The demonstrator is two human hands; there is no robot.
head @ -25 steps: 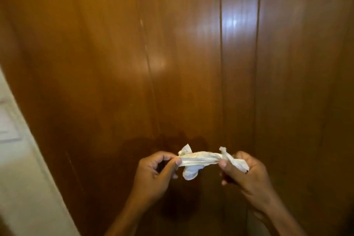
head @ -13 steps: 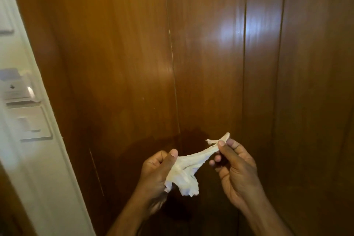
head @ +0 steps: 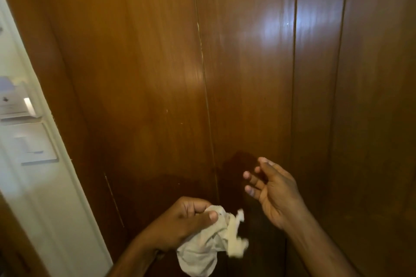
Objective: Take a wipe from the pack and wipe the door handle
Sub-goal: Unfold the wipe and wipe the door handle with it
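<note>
White and crumpled, the wipe (head: 209,247) hangs bunched in the left hand (head: 180,222), thumb and fingers pinched on its top, probably gathered for rubbing. Right of the wipe, the right hand (head: 273,193) is empty, fingers loosely spread. Behind the wipe stands the wooden door (head: 146,74); no handle shows, perhaps out of frame.

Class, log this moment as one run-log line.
left hand: grips wipe | right hand: open, empty | door handle: not in view
</note>
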